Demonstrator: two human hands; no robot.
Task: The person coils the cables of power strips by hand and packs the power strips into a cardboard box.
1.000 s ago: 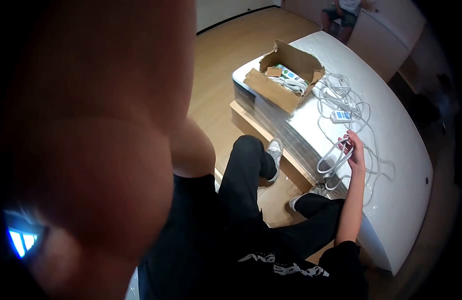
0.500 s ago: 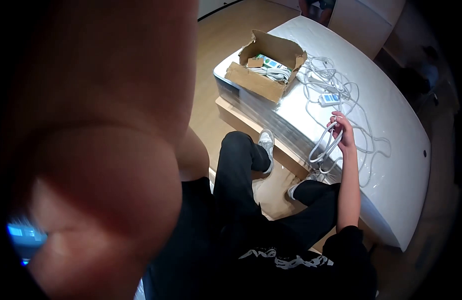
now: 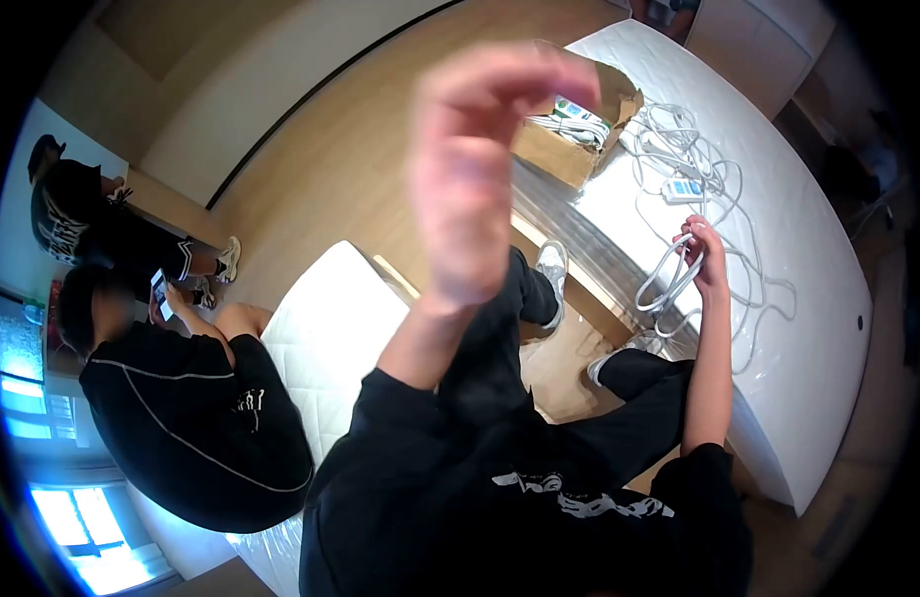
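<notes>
My left hand [image 3: 470, 189] is raised close to the camera, blurred. Its fingers bend over to the right, apart from the palm, with nothing visible in them, and it hides part of the cardboard box [image 3: 551, 157]. In that box lie a coiled white cable [image 3: 577, 127] and green-and-white packaging. My right hand [image 3: 707, 249] is closed around loops of white cable [image 3: 657, 289] at the mattress edge. Just above it, a white power strip [image 3: 682, 190] with a blue label lies among tangled white cables [image 3: 718, 159].
The wrapped white mattress [image 3: 808, 298] extends right of my legs. To the left, a seated person [image 3: 201, 398] holds a phone [image 3: 162, 294] on another mattress [image 3: 330, 298]. Another person [image 3: 102, 214] is behind them, near a window [image 3: 82, 527].
My left arm, which filled the left side close to the camera, has moved right and away, uncovering two people and the other mattress. My right hand still holds the cable loops.
</notes>
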